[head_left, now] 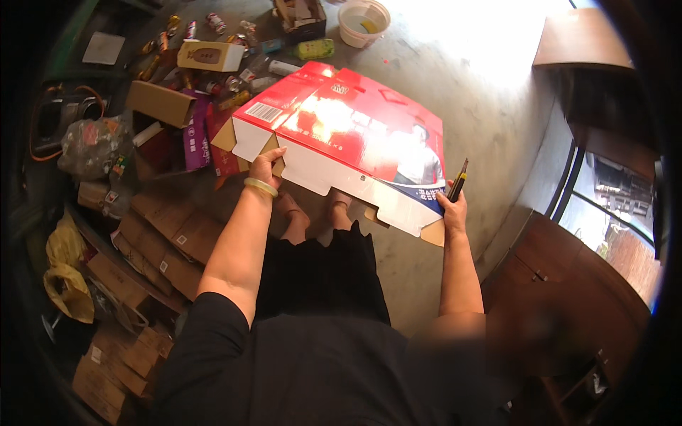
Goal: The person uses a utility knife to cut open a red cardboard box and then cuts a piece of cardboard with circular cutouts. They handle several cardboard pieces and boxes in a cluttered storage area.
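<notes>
A large red cardboard box (339, 117), partly flattened with white and brown flaps along its near side, is held up in front of me. At its left near corner my left hand (266, 165) grips the edge, thumb on top; a pale bangle circles that wrist. My right hand (453, 206) is at the right near corner, closed round a utility knife (459, 180) with a black and yellow handle that points upward. That same hand also appears to steady the box edge. The undersides of both grips are hidden.
Cans and bottles lie scattered at the far left, near an opened carton (162, 104) and a white bucket (364, 23). Flattened cardboard (170, 231) is stacked to my left, beside a bag of clear plastic (92, 148). Wooden cabinets (561, 270) stand on the right.
</notes>
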Action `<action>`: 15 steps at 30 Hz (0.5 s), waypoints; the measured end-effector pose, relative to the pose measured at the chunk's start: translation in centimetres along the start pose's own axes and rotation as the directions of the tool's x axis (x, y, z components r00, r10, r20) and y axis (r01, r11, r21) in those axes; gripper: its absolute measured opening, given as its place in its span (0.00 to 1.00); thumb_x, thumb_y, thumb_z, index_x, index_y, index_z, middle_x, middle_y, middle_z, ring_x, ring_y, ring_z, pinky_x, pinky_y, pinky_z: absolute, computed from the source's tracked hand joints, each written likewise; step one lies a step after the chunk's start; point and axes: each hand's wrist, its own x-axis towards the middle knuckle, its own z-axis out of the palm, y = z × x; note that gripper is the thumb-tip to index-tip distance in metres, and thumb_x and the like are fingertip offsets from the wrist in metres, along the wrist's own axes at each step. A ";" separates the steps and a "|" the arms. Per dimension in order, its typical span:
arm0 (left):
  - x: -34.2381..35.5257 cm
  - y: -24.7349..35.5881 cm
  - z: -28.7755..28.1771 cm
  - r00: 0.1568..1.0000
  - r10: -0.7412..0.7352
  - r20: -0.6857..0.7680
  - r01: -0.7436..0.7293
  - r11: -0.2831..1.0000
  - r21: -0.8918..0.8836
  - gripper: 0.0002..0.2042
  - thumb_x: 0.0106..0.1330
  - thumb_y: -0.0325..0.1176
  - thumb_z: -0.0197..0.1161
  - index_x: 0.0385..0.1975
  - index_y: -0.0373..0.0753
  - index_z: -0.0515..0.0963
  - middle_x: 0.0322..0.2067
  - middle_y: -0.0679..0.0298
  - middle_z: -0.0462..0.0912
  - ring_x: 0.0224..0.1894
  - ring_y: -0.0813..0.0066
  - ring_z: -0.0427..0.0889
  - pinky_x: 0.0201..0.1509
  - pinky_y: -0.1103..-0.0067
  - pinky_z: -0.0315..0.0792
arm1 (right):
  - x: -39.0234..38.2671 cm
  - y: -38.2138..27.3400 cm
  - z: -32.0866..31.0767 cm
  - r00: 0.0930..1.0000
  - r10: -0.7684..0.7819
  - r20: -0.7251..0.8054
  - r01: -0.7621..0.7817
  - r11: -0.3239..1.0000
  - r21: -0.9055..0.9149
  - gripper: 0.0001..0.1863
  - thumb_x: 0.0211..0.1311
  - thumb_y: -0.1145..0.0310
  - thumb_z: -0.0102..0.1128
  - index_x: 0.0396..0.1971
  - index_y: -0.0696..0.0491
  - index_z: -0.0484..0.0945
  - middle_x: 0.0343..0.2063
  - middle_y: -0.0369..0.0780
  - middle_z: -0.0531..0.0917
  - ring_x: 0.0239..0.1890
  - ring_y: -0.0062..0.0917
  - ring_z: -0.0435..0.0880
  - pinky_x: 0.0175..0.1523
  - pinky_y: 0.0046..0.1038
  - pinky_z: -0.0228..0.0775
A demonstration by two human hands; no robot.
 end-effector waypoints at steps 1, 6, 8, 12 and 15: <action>0.9 -0.4 -1.0 1.000 0.027 -0.004 -0.027 1.000 0.014 0.14 0.52 0.23 0.59 0.40 0.31 0.70 0.35 0.58 0.77 0.38 0.65 0.78 0.46 0.71 0.73 | 0.2 0.8 0.3 1.000 -0.027 -0.009 0.027 1.000 -0.014 0.23 0.47 0.80 0.60 0.46 0.57 0.69 0.28 0.34 0.75 0.28 0.18 0.75 0.36 0.18 0.70; 4.6 -1.1 -3.1 0.999 0.001 -0.039 -0.001 1.000 0.013 0.09 0.52 0.22 0.60 0.34 0.32 0.73 0.30 0.61 0.78 0.33 0.68 0.78 0.43 0.72 0.73 | 1.6 4.8 2.1 0.984 -0.166 -0.059 0.162 0.985 -0.066 0.21 0.47 0.80 0.61 0.45 0.57 0.70 0.30 0.32 0.73 0.31 0.15 0.71 0.39 0.17 0.67; 5.6 -1.7 -3.8 0.999 0.008 -0.042 -0.007 1.000 0.018 0.10 0.52 0.22 0.60 0.34 0.32 0.73 0.31 0.60 0.78 0.34 0.67 0.78 0.43 0.72 0.73 | 2.0 6.3 2.3 0.982 -0.169 -0.090 0.161 0.983 -0.087 0.21 0.47 0.80 0.61 0.44 0.57 0.70 0.31 0.32 0.73 0.31 0.15 0.71 0.39 0.17 0.67; 7.2 -2.1 -4.1 1.000 -0.014 -0.004 0.014 1.000 0.016 0.11 0.52 0.23 0.60 0.36 0.31 0.72 0.33 0.59 0.78 0.36 0.67 0.78 0.45 0.72 0.72 | 2.4 7.8 3.1 0.977 -0.162 -0.139 0.148 0.984 -0.101 0.20 0.47 0.81 0.61 0.43 0.57 0.70 0.31 0.33 0.74 0.32 0.16 0.72 0.39 0.17 0.67; 8.8 -2.5 -4.9 0.998 -0.020 0.058 0.019 1.000 0.016 0.12 0.52 0.23 0.59 0.37 0.31 0.72 0.33 0.59 0.78 0.36 0.67 0.78 0.45 0.72 0.72 | 2.7 9.2 3.0 0.971 -0.182 -0.154 0.169 0.981 -0.096 0.21 0.47 0.81 0.61 0.44 0.57 0.70 0.31 0.33 0.75 0.33 0.16 0.73 0.40 0.18 0.67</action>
